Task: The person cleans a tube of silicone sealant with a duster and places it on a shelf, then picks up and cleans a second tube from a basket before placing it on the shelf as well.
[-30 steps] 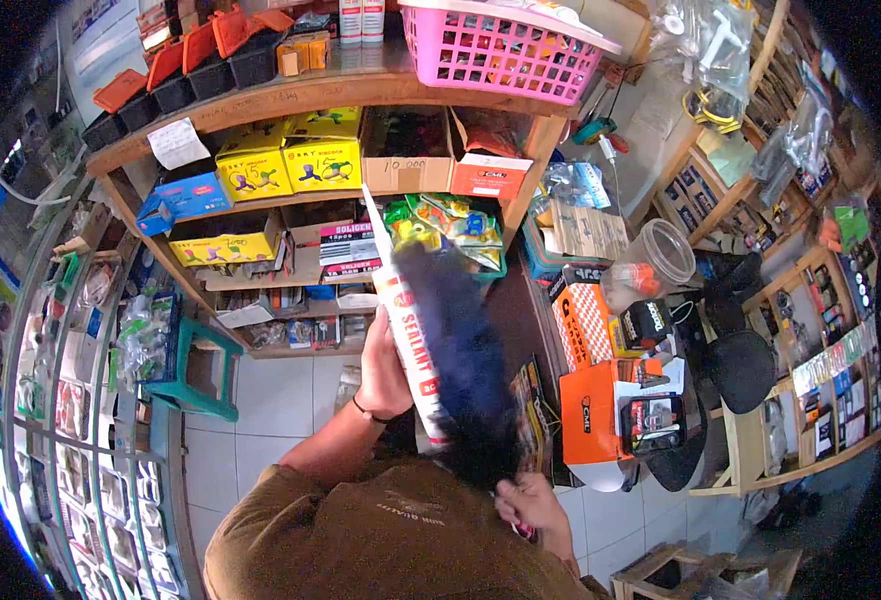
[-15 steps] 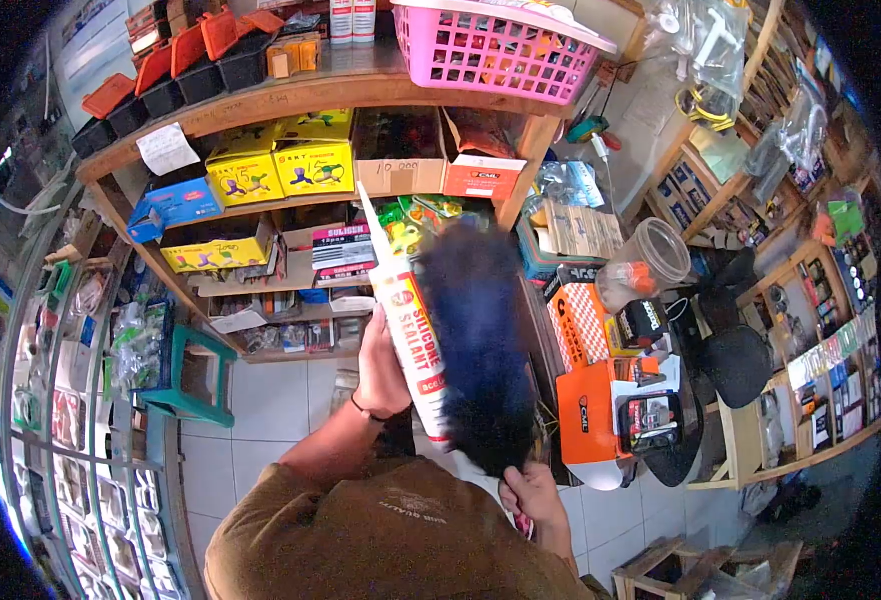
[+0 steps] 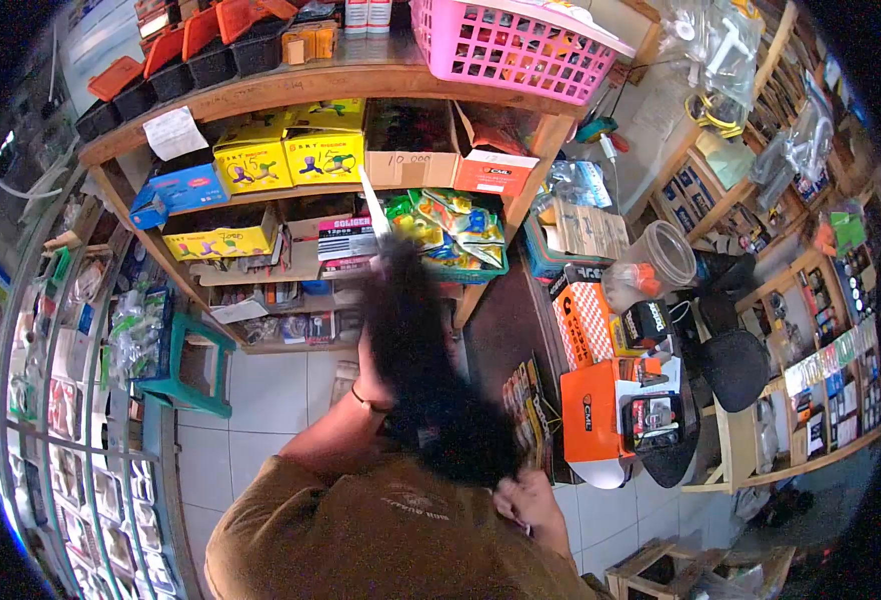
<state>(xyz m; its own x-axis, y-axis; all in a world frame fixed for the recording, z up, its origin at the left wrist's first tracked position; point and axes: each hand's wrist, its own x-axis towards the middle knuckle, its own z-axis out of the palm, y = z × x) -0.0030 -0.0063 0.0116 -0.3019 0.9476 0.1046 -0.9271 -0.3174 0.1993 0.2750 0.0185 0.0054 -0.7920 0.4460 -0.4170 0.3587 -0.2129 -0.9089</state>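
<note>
My left hand (image 3: 369,372) is closed around a silicone sealant tube (image 3: 374,203), partly hidden at the fingers. Only the tube's white nozzle and a little of its top show; the rest lies behind a dark, fluffy duster (image 3: 441,385), blurred by motion. The duster looks like a feather duster, and it slants across the tube from upper left to lower right. At its lower end, close to my brown shirt, my right hand (image 3: 531,505) grips it, its handle mostly hidden.
Wooden shelves (image 3: 361,82) ahead hold yellow boxes (image 3: 323,157), a pink basket (image 3: 516,50) and a green basket of packets (image 3: 456,230). On the right stand an orange box (image 3: 593,415) and a clear jar (image 3: 656,260). A green stool (image 3: 201,365) stands left.
The duster has swept left, from beside the tube to in front of it, covering its label. My left hand still holds the tube; my right hand stays low at the duster's end.
</note>
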